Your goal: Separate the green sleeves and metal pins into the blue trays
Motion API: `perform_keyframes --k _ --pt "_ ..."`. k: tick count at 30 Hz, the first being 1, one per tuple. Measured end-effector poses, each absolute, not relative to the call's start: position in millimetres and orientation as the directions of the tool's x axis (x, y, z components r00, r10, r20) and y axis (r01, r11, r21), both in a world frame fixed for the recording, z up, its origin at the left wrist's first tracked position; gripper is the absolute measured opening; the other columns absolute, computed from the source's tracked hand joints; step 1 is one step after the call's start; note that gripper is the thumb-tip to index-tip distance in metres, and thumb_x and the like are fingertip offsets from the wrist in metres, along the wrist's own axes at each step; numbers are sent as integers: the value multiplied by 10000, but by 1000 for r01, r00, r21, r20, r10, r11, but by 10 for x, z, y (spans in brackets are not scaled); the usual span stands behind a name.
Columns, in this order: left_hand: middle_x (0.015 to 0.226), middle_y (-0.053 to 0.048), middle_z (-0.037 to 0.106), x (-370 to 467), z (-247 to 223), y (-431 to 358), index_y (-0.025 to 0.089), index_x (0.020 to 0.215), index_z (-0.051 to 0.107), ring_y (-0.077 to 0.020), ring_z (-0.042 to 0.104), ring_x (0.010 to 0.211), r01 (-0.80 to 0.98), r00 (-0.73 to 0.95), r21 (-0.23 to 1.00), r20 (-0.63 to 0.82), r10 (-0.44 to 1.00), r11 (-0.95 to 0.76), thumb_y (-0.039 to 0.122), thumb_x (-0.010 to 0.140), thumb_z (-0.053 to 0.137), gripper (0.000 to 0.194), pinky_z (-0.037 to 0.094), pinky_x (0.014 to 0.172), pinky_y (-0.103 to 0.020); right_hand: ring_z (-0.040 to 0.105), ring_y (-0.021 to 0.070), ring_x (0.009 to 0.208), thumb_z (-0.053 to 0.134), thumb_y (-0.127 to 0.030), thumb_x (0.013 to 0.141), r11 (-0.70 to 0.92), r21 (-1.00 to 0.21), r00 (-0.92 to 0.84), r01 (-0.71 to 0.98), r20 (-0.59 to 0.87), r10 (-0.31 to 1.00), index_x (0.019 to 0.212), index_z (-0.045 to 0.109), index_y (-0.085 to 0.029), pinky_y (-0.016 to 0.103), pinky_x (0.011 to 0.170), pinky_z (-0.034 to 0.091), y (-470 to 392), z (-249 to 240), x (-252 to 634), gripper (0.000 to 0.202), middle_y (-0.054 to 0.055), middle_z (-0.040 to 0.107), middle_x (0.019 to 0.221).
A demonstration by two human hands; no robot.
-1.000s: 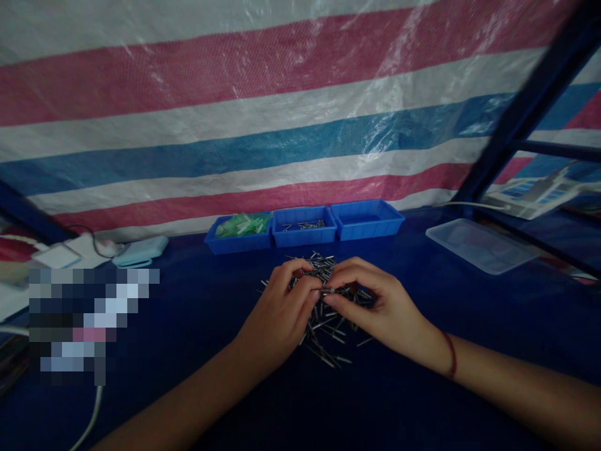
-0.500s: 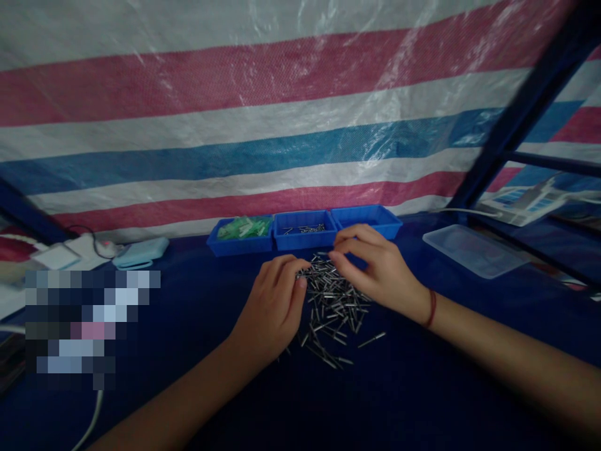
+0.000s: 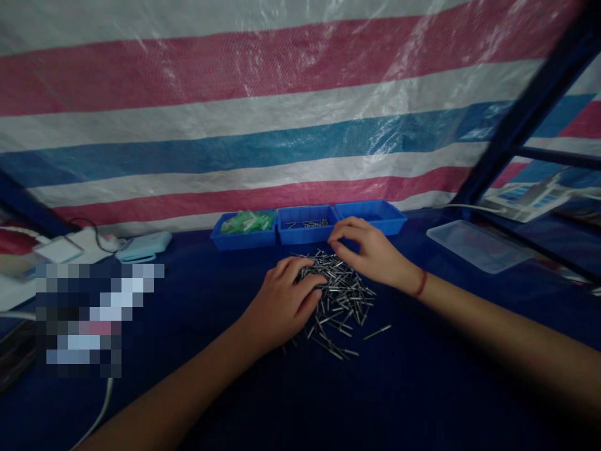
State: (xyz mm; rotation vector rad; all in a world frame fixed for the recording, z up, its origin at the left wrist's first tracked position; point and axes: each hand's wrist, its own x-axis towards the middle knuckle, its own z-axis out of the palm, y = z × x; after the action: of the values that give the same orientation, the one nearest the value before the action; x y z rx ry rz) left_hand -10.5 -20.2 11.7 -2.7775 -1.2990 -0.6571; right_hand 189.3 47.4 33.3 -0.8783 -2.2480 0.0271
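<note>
A loose pile of silvery blind rivets lies on the dark blue tabletop. Over its left side rests my left hand, palm down, fingers apart and touching the rivets. My right hand hovers above the far right of the pile, in front of the bins. Its thumb and index finger are pinched together; whatever may be between the tips is too small to make out. Just beyond the fingertips stands the middle blue bin, with some rivets inside.
The left blue bin holds green-tinted plastic packets. Another blue bin stands at the right. A clear plastic lid lies farther right. Light-blue case, cables and a pixelated patch are at left. Striped sheeting hangs behind.
My left hand has moved right over the pile and its fingers have spread. My right hand has drawn its thumb and index finger together near the middle bin. The view has shifted slightly.
</note>
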Motion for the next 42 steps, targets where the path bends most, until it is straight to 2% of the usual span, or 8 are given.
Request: perform_keyframes --k 5,10,14,18,22,34,38,42 --pt "1260 -80 468 -34 130 -255 243 1072 593 -278 393 1173 700 629 157 328 705 -697 277 892 470 220 390 925 -489 516 200 974 499 -139 814 831 -304 -713 466 428 556 932 636 -197 373 851 427 107 268 2010 190 72 563 1023" --pt "1194 -86 503 -23 133 -247 196 928 616 -265 414 1143 699 623 154 347 701 -698 266 886 476 162 398 923 -475 519 211 942 515 -209 832 832 -242 -748 500 364 555 853 639 -192 387 816 423 91 214 2016 127 68 581 997" --pt "1179 -89 509 -31 117 -243 173 830 600 -271 424 1131 720 611 144 333 718 -679 266 884 477 164 408 907 -478 518 209 940 517 -143 803 814 -256 -739 521 341 581 849 630 -196 381 816 422 96 201 2049 133 61 580 1005" --pt "1199 -92 496 -16 101 -244 189 948 597 -274 427 1129 734 590 151 343 731 -663 254 874 491 144 407 910 -485 518 212 960 491 -80 779 815 -280 -742 508 338 579 905 638 -203 386 828 422 90 186 2079 230 60 577 1005" --pt "1227 -93 484 -1 90 -238 221 1105 559 -284 423 1142 729 580 167 364 729 -664 249 867 500 246 416 899 -497 528 198 938 473 -52 767 819 -333 -745 467 351 567 856 640 -206 372 824 430 92 175 2080 244 49 586 959" --pt "1224 -91 458 5 119 -275 206 868 621 -268 404 1173 692 633 160 333 699 -703 208 866 488 132 386 918 -443 530 208 927 477 -131 828 813 -259 -752 522 310 582 903 634 -184 387 821 428 88 194 2077 182 74 578 993" --pt "1213 -93 474 18 125 -280 204 904 618 -270 424 1147 708 610 167 344 713 -686 220 872 478 145 403 905 -455 525 215 931 479 -151 839 814 -265 -755 518 306 580 907 629 -178 400 826 431 79 200 2071 167 78 573 991" --pt "1211 -97 486 22 100 -265 198 1024 603 -271 433 1131 728 586 158 362 725 -668 210 879 470 197 410 904 -467 515 203 950 481 -80 800 807 -315 -751 499 307 584 846 624 -182 377 853 429 79 192 2072 181 63 569 997"
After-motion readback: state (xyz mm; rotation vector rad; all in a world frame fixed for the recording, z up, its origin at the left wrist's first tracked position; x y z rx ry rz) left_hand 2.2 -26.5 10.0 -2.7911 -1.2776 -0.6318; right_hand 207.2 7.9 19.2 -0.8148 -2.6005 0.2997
